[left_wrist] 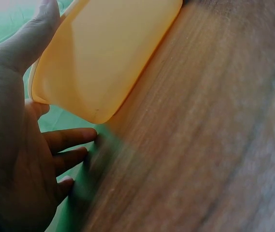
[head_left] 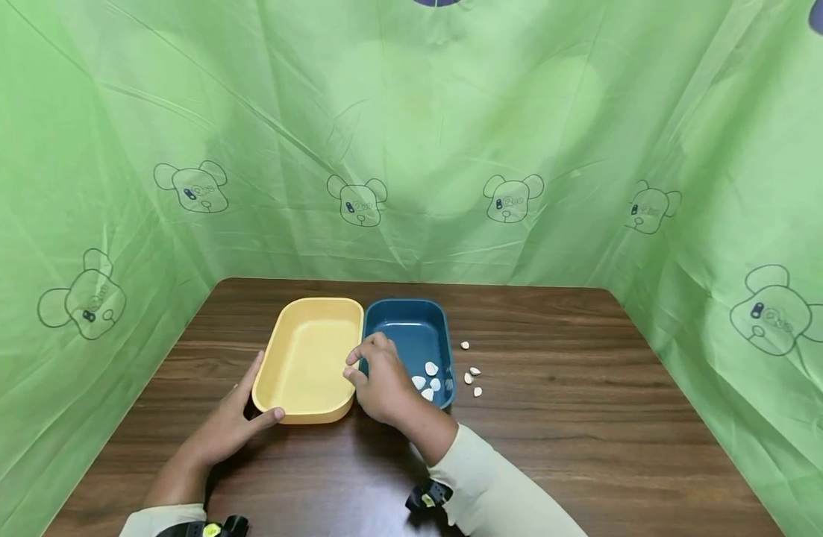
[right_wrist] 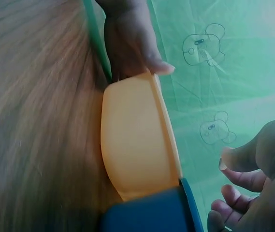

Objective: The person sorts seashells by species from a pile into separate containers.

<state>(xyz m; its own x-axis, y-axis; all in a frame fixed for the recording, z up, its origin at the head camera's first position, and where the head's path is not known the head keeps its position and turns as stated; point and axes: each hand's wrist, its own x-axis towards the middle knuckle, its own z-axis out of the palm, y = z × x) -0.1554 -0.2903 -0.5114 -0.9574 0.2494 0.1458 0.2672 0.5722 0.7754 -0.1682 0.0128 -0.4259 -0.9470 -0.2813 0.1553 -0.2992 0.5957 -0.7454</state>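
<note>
A yellow rectangular container [head_left: 310, 365] stands beside a blue one [head_left: 407, 333] on the table. My left hand [head_left: 226, 425] holds the yellow container at its near left corner, thumb on the rim and forefinger below it; the other fingers stand loosely off the wall in the left wrist view. Over the edge where the two containers meet, my right hand [head_left: 384, 384] has thumb and forefinger together. A small whitish piece, seemingly a garlic clove [right_wrist: 222, 165], shows at those fingertips, mostly hidden. Several white garlic cloves [head_left: 431, 368] lie in the blue container, partly behind my right hand.
Several more cloves [head_left: 477, 391] lie loose on the wooden table [head_left: 572, 418], just right of the blue container. A green curtain [head_left: 424, 239] with printed bear faces encloses the table at the back and both sides.
</note>
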